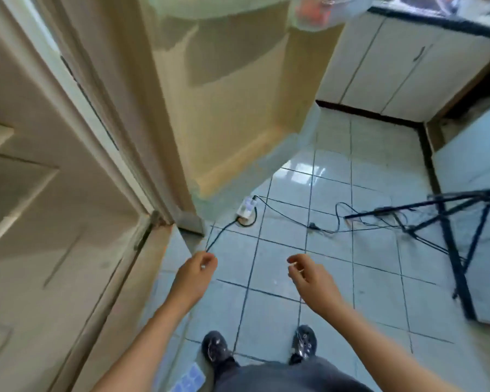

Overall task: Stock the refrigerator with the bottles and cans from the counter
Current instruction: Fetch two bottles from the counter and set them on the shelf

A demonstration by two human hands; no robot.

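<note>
Both hands hang empty in front of the body: the left hand and the right hand show loosely curled fingers closed on nothing. Past the shoes, a black cable trails over the floor tiles from a white power strip towards a tripod. A foot could snag it, worse once bottles are carried. The cream block ahead is probably the refrigerator. No bottles or cans show clearly. The worktop lies far right, its load blurred.

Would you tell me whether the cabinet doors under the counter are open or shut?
Shut: the cabinet doors lie flush, with only thin seams between them.
</note>
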